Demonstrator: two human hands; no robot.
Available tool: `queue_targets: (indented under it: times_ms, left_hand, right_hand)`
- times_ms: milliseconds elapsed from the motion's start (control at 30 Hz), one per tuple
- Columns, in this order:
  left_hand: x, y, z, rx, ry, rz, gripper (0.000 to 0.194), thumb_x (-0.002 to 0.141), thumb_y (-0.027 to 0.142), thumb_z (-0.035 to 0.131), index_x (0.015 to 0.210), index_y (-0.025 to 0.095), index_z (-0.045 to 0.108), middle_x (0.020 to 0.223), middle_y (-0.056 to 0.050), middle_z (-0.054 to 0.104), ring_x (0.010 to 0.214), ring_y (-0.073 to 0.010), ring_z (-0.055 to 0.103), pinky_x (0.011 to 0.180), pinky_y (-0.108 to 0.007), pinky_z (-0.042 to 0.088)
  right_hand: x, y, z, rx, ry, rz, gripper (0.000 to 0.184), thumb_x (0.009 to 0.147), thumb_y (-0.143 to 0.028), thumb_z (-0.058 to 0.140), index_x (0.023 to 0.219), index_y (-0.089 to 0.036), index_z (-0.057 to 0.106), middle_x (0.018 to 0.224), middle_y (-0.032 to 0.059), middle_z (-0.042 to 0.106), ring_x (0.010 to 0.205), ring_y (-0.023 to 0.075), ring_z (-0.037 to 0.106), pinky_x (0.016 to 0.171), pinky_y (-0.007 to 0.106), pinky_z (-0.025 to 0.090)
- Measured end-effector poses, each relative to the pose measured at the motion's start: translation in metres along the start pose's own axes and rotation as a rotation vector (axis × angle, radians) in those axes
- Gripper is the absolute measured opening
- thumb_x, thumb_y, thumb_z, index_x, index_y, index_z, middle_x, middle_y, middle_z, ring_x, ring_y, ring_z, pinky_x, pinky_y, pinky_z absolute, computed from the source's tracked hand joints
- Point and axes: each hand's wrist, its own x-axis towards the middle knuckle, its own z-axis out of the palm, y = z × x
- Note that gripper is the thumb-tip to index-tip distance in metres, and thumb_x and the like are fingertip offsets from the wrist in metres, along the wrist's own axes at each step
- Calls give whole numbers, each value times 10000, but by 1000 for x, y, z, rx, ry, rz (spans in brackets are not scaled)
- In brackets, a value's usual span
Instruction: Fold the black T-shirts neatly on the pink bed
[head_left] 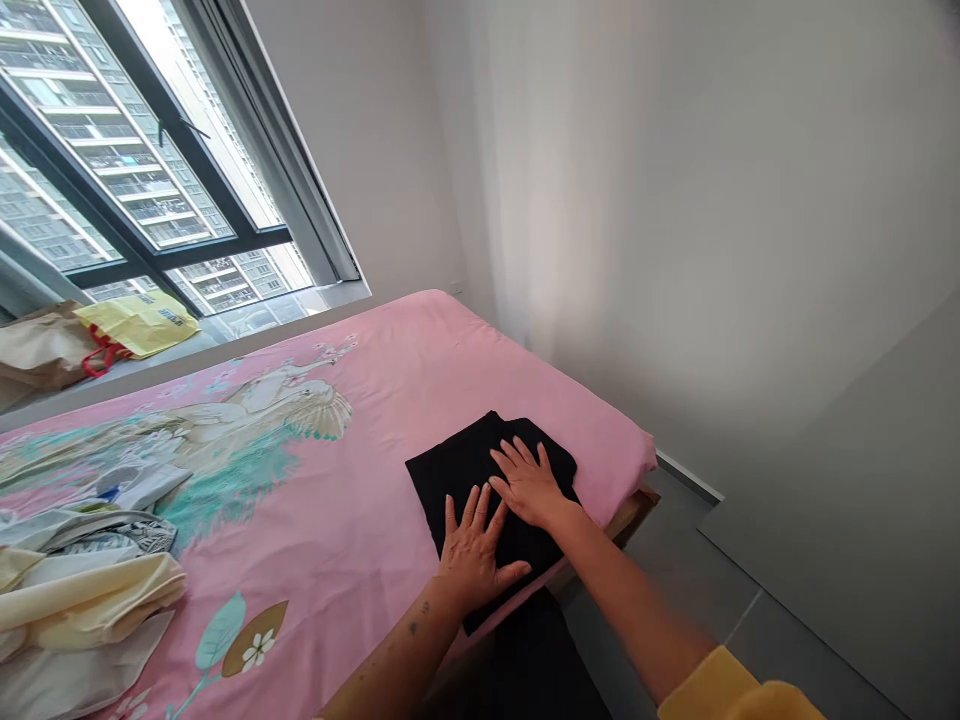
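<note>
A folded black garment (457, 462) lies flat near the corner of the bed, on a pink printed sheet (352, 540). Its exact kind does not show. My left hand (474, 553) rests on the near part of the black cloth, palm down with fingers spread. Further up and to the right, my right hand (527, 484) also lies flat on the cloth, fingers apart. Neither hand grips anything.
Crumpled light-coloured clothes (97, 590) are heaped on the bed at the left. A yellow bag (142, 322) and a brown paper bag (45, 350) sit on the windowsill. A grey wall (600, 200) stands beyond the bed, with grey floor (690, 560) at its right.
</note>
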Motion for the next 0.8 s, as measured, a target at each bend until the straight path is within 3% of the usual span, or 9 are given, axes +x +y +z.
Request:
queue_targets:
  times_ms: [167,300,367,433,533,600,633,700,800]
  left_hand:
    - [-5,3,3,-84,33,-10,949,719,775,455,1484,278,192,1543,-122,221,1416,-348,174,1104,-646,-35]
    - [-9,-7,-6,-159,61,-50,624,851,603,445,1387,285,419,1491,-73,364,1409,-277,238,1138,-588,-2]
    - [-7,-22,-10,-183,121,-176,451,915,454,409,1325,286,493,1479,-48,389,1414,-242,230,1146,-564,17]
    - [0,-40,-13,-253,186,-393,448,898,377,461,1330,263,486,1509,-64,331,1426,-253,187,1143,-561,47]
    - [11,-64,-16,-471,256,-731,729,742,392,674,1379,169,401,1528,-162,254,1421,-324,173,1135,-555,119]
    - [12,-68,-19,-555,292,-821,854,682,417,725,1392,127,349,1504,-205,286,1402,-338,225,1134,-527,177]
    - [9,-66,-20,-592,308,-817,821,712,432,700,1388,132,344,1480,-199,339,1380,-323,288,1125,-502,231]
    - [-2,-58,-22,-819,321,-789,656,803,447,608,1353,166,385,1395,-163,473,1282,-276,455,1061,-436,372]
    - [-25,-47,-22,-1449,220,-853,490,833,443,582,1239,185,490,1238,-133,606,1081,-236,616,899,-363,511]
  right_hand:
    - [5,18,34,-47,-51,33,596,929,-488,240,1475,-252,211,1562,10,147,1440,229,21,1134,555,14]
    - [5,20,38,-67,-52,37,606,929,-513,206,1479,-257,192,1564,-1,134,1440,226,13,1134,554,18]
    - [6,20,39,-68,-53,36,608,930,-526,189,1480,-266,186,1565,-6,131,1440,224,11,1133,557,16]
    - [6,21,40,-66,-55,34,610,929,-539,173,1480,-276,180,1566,-12,124,1440,221,5,1133,556,11]
    - [6,21,41,-62,-50,33,616,930,-548,160,1480,-271,180,1566,-2,130,1440,224,6,1134,554,13]
    - [6,21,41,-60,-40,31,618,932,-549,158,1479,-264,188,1564,6,145,1440,228,11,1135,553,19]
    - [5,21,40,-58,-33,28,616,933,-548,156,1478,-263,193,1562,7,153,1439,229,15,1135,552,23]
    - [5,21,40,-51,-22,23,612,934,-549,154,1475,-266,203,1559,2,166,1439,226,21,1137,547,29]
    - [5,22,41,-40,-10,20,608,936,-551,155,1472,-270,213,1558,-2,172,1439,220,25,1138,541,22]
